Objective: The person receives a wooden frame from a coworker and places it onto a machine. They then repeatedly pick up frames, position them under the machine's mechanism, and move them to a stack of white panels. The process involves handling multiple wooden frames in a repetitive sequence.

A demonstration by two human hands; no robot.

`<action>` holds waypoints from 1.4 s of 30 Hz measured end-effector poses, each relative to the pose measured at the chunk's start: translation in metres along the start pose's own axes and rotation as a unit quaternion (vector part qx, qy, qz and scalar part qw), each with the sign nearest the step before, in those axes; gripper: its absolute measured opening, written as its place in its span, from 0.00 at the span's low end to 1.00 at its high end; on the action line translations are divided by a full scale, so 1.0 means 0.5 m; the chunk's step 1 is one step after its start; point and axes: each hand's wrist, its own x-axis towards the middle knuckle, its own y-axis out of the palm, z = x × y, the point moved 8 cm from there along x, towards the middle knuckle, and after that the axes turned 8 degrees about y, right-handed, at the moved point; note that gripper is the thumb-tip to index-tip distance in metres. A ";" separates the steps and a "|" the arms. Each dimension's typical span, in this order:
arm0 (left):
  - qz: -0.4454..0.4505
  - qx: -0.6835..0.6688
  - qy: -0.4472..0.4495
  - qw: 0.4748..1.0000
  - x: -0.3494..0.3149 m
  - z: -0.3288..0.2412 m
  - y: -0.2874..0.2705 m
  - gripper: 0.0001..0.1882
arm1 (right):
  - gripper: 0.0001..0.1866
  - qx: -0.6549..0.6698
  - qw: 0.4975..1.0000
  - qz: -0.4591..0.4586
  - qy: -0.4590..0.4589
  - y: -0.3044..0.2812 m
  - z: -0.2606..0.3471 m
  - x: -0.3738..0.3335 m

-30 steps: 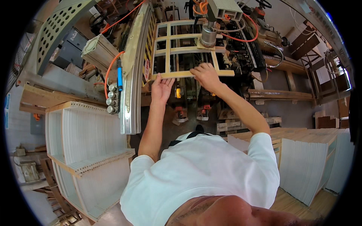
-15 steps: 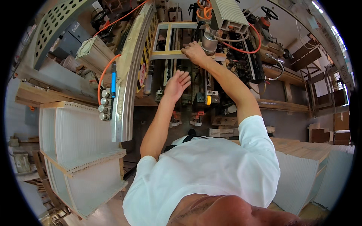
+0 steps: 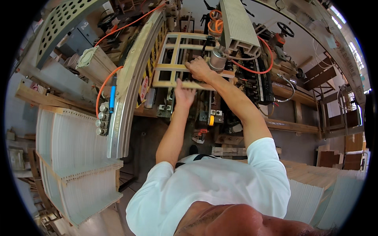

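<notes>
A pale wooden frame (image 3: 169, 67) with crossbars lies on the machine bed. My right hand (image 3: 201, 70) is closed at its near rail, fingers curled over the edge, right beside a silver cylinder (image 3: 217, 61) that comes down from above. Nearer to me, a second pale rail (image 3: 163, 83), blurred by motion, runs crosswise below the first. At this rail my left hand (image 3: 184, 95) is closed, thumb on top and the other fingers partly hidden. Whether the two rails belong to one frame or to two stacked frames I cannot tell.
A long metal beam (image 3: 128, 98) with a blue tube and round silver knobs rises at left. Overhead hangs a grey ribbed profile (image 3: 238, 29) with orange hoses. Stacked white panels (image 3: 80, 141) stand at left, more panels (image 3: 305, 196) at right.
My left hand has gone from open above the machine bed to gripping the near rail. That rail now shows nearer to me than the first. The right hand stays by the cylinder.
</notes>
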 end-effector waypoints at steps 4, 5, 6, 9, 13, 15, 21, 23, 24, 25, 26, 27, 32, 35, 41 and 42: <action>0.050 0.012 -0.057 0.997 -0.121 0.008 -0.024 0.21 | 0.15 0.003 1.000 0.007 0.003 -0.002 -0.002 0.005; 0.059 0.026 -0.050 0.997 -0.123 0.004 -0.026 0.21 | 0.15 0.002 1.000 0.008 0.003 -0.002 0.000 0.010; 0.069 0.042 -0.046 0.996 -0.125 0.002 -0.027 0.20 | 0.15 0.001 1.000 0.008 0.006 0.001 0.001 0.011; 0.095 0.139 -0.019 0.986 -0.093 0.008 -0.032 0.20 | 0.14 -0.012 1.000 0.012 0.009 -0.009 0.010 0.012; 0.103 0.165 -0.007 0.981 -0.028 0.024 -0.030 0.19 | 0.13 0.012 1.000 -0.013 0.014 -0.014 0.008 0.014; 0.060 0.174 0.005 0.983 -0.015 0.017 -0.018 0.13 | 0.14 -0.008 1.000 -0.007 0.011 -0.008 0.005 0.014; 0.062 0.218 0.010 0.974 -0.008 -0.047 -0.015 0.14 | 0.12 -0.014 0.999 -0.001 0.029 -0.040 0.016 0.009; 0.056 0.226 0.008 0.972 -0.020 -0.046 -0.016 0.15 | 0.16 -0.013 0.999 0.007 0.035 -0.026 0.004 0.011; 0.082 0.232 0.016 0.969 -0.025 -0.040 -0.004 0.16 | 0.17 -0.012 0.999 0.011 0.036 -0.019 -0.004 0.011; 0.070 0.234 0.017 0.970 -0.026 -0.044 -0.006 0.17 | 0.16 -0.012 0.999 0.007 0.036 -0.022 0.001 0.013; 0.053 0.230 0.023 0.971 -0.023 -0.045 -0.012 0.17 | 0.14 -0.014 1.000 0.004 0.028 -0.024 0.010 0.014; 0.036 0.226 0.029 0.973 -0.019 -0.046 -0.016 0.18 | 0.13 -0.015 1.000 0.002 0.018 -0.027 0.015 0.017; 0.038 0.251 0.018 0.967 0.035 -0.046 -0.001 0.15 | 0.15 0.002 0.999 0.042 0.020 -0.026 0.009 0.015; 0.016 0.219 0.032 0.975 -0.012 -0.034 -0.001 0.15 | 0.14 0.007 0.999 0.039 0.025 -0.012 -0.002 0.011; 0.000 0.188 0.051 0.981 -0.196 -0.052 -0.090 0.13 | 0.12 -0.010 0.998 0.064 0.019 -0.009 0.011 0.024; 0.034 0.180 0.045 0.982 -0.243 -0.054 -0.090 0.13 | 0.12 -0.009 0.998 0.060 0.016 -0.009 0.014 0.020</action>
